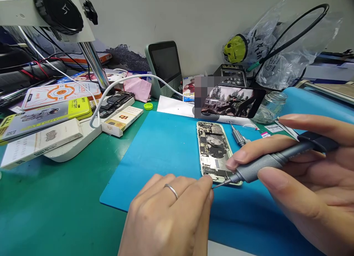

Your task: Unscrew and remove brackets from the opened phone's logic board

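Observation:
My right hand (301, 175) holds a grey precision screwdriver (257, 165) with a knurled grip, slanting down to the left. Its thin tip meets the fingertips of my left hand (171, 211), which are pinched together. Whatever sits between those fingertips is too small or hidden to make out. Just beyond both hands, an opened phone housing (215, 152) with bare inner parts lies on the blue mat (155, 145). Behind my right fingers rests a second screwdriver (237, 134). A slim pale metal piece (287, 130) shows beside my right index finger; I cannot tell whether it is held.
A phone playing video (235, 101) leans at the back beside a glass jar (272, 104). A smart display (164, 66) stands by the wall. To the left are a microscope stand (92, 60), a white cable (132, 77), battery boxes (49, 117) and a small carton (123, 120).

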The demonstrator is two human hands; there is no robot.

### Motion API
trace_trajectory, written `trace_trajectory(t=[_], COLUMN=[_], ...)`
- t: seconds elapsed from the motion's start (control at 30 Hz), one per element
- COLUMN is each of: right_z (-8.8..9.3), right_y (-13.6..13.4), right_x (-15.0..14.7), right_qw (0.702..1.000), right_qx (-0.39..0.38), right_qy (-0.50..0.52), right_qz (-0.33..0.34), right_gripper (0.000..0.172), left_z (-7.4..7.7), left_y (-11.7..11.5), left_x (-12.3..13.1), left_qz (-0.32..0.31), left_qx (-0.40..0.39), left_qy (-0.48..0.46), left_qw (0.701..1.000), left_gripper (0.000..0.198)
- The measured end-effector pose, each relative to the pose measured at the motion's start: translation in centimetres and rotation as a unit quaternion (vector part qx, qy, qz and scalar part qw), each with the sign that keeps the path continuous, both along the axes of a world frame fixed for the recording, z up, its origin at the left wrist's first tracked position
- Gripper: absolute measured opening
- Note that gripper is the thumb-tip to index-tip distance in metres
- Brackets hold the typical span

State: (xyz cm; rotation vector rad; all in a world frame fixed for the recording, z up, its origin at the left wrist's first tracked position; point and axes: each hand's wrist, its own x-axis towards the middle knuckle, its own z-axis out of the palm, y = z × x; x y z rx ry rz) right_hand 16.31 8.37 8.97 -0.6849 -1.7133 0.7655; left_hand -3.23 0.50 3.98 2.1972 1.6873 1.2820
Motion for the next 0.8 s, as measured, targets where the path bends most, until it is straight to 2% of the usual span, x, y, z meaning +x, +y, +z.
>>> trace_trajectory(t=[0.27, 0.5, 0.63, 0.8], right_z=[-0.2, -0.5, -0.5, -0.3], right_y=[0.1, 0.1, 0.3, 0.1], right_x=[-0.3, -0.1, 0.0, 0.2], right_qw=[1.000, 1.000, 1.000, 1.000], right_qx=[0.014, 0.020, 0.017, 0.025], right_qy=[-0.001, -0.005, -0.012, -0.011], right_qz=[0.004, -0.003, 0.000, 0.007], right_gripper=[0.060, 0.053, 0.057, 0.061], left_z=[-0.3, -0.1, 0.1, 0.4], left_y=[0.1, 0.0, 0.2, 0.7], left_x=[0.0, 0.4, 0.2, -1.1], left_qz=[0.004, 0.012, 0.009, -0.032], left_qx=[0.003, -0.001, 0.004, 0.036], left_qy=[-0.009, -0.021, -0.025, 0.057], left_qw=[1.000, 1.000, 1.000, 0.997], left_gripper=[0.023, 0.017, 0.016, 0.028])
